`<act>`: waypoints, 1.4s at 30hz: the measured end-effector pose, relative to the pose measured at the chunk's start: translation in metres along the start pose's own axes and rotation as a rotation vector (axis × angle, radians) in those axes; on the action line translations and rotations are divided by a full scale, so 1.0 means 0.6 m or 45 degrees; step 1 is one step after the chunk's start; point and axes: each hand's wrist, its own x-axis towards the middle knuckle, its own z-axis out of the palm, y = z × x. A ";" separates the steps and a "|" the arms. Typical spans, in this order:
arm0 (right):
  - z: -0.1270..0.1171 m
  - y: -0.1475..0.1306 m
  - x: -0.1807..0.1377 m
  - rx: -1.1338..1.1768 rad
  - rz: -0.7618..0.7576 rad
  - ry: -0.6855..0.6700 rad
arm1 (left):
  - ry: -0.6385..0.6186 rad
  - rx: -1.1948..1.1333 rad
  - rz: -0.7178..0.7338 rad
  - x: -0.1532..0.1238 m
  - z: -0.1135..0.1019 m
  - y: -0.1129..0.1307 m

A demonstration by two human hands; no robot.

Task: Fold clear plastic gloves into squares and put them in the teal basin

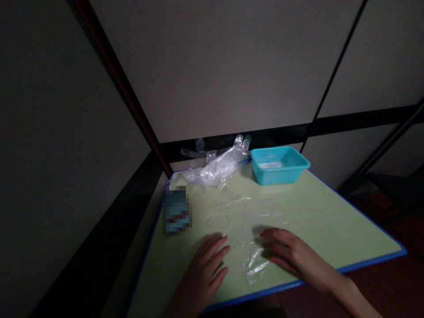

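Plastic glove [247, 215] points leftward, long axis crosswise, with left grip [209, 265] and right grip [291, 252] spread.

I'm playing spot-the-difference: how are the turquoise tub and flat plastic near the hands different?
The tub is turquoise; the plastic is see-through. The tub stands up; the plastic lies flat. The tub has smooth walls; the plastic is wrinkled. Both rest on the table.

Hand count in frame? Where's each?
2. The left hand is at the near left of the table, left of the flattened clear plastic; the right hand is at the plastic's right side. No others visible.
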 end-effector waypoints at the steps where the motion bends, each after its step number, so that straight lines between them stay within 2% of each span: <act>1: -0.006 -0.008 0.000 0.024 -0.043 -0.028 | -0.027 -0.049 0.001 0.003 -0.001 0.005; 5: -0.009 -0.030 0.001 0.020 -0.119 -0.081 | -0.136 -0.209 0.012 0.020 -0.004 0.029; 13: 0.005 -0.034 0.015 -0.047 -0.080 0.014 | -0.212 -0.346 0.066 0.042 -0.007 0.052; 16: 0.001 -0.027 0.023 -0.017 -0.106 0.038 | -0.148 -0.368 0.044 0.047 -0.001 0.060; 21: -0.009 -0.014 0.041 -0.045 -0.105 0.139 | 0.013 -0.335 -0.114 0.075 0.013 0.072; 25: -0.013 -0.011 0.036 -0.019 0.021 0.342 | 0.210 -0.387 -0.251 0.112 0.018 0.062; 28: -0.009 -0.009 0.012 0.043 0.068 0.460 | 0.231 -0.338 -0.270 0.139 0.018 0.048; 31: -0.002 -0.007 -0.012 0.036 0.097 0.442 | 0.162 -0.215 -0.290 0.158 0.018 0.038; 36: 0.011 -0.003 -0.021 -0.016 0.116 0.287 | 0.105 -0.016 -0.375 0.171 0.029 0.031; 39: 0.021 0.000 -0.015 -0.038 0.099 0.197 | 0.126 0.068 -0.397 0.171 0.034 0.029; 42: 0.031 0.002 -0.014 -0.014 0.103 0.148 | 0.185 0.145 -0.320 0.162 0.034 0.032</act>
